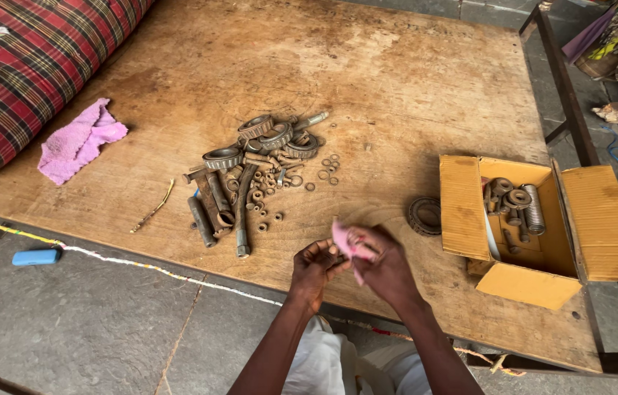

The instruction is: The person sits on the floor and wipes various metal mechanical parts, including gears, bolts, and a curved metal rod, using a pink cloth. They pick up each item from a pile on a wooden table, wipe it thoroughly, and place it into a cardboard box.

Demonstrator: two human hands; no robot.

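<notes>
My left hand (314, 268) and my right hand (385, 268) meet over the near edge of a worn wooden board (396, 73). Both pinch a small pink cloth (343, 241); my right hand wraps around it, and whether a small part lies inside is hidden. Just beyond my hands a pile of rusty hardware (254, 175) is spread out: bearing rings, bolts, nuts and washers. A lone dark bearing ring (423, 215) lies to the right of my hands.
An open yellow cardboard box (462, 197) at the right holds rusty washers and a spring. A larger pink cloth (78, 140) lies at the left by a red plaid cushion (24, 66). A blue lighter (35, 257) rests on the concrete floor.
</notes>
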